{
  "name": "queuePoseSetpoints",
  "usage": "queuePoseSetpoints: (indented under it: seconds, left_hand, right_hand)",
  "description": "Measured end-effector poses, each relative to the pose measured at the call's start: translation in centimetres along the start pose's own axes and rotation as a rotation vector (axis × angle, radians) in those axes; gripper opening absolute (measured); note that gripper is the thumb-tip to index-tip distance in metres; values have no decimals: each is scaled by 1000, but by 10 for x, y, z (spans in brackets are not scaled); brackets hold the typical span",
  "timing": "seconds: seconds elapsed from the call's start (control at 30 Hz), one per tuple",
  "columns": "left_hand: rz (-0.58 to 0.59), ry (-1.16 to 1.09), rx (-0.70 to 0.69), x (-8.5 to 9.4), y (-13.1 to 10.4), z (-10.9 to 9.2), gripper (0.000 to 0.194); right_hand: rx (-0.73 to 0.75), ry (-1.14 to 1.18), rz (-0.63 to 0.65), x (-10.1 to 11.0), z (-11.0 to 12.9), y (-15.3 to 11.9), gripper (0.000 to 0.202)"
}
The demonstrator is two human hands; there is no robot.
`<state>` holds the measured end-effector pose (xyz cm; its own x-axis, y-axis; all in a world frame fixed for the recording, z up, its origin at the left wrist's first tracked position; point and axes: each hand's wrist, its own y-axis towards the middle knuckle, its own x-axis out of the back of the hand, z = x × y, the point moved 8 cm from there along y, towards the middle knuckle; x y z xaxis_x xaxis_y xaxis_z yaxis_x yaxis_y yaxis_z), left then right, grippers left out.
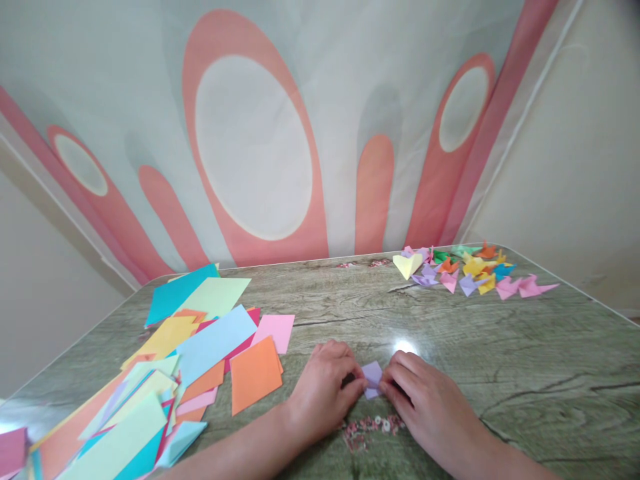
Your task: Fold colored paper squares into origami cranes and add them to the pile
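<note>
A small light purple piece of paper point(373, 379) lies between my two hands, low in the middle of the view. My left hand point(331, 381) pinches its left edge between thumb and fingers. On the opposite side, my right hand point(417, 395) has its fingertips closed on the right edge. The paper looks flat with a crease, though its corners are partly covered by the fingertips. Just below it, a strip of small pink and white bits point(373, 425) runs across the wood-patterned table point(330, 300).
Coloured paper sheets point(217, 340) are heaped on the left, an orange square point(256, 375) nearest my left hand. Small folded paper figures point(470, 283) and a pale yellow paper heart point(407, 266) stand at the back right. A patterned cloth point(340, 133) hangs behind the table.
</note>
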<state>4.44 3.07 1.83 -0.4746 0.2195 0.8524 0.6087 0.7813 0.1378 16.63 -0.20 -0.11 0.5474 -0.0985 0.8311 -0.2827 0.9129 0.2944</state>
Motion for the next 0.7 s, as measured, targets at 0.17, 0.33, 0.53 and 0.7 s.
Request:
queuePoseSetpoints:
  seconds: [0.17, 0.33, 0.53, 0.7]
  left_hand:
    - [28, -18, -3, 0, 2, 4, 7]
    - [126, -12, -102, 3, 0, -5, 9]
    - [20, -15, 43, 6, -12, -4, 6]
    - [-118, -50, 136, 4, -19, -2, 5]
  right_hand:
    - [4, 23, 7, 1, -1, -2, 17]
    - [39, 46, 43, -4, 2, -6, 16]
    - [16, 12, 29, -9, 2, -7, 17]
    - [-14, 10, 34, -8, 0, -4, 16]
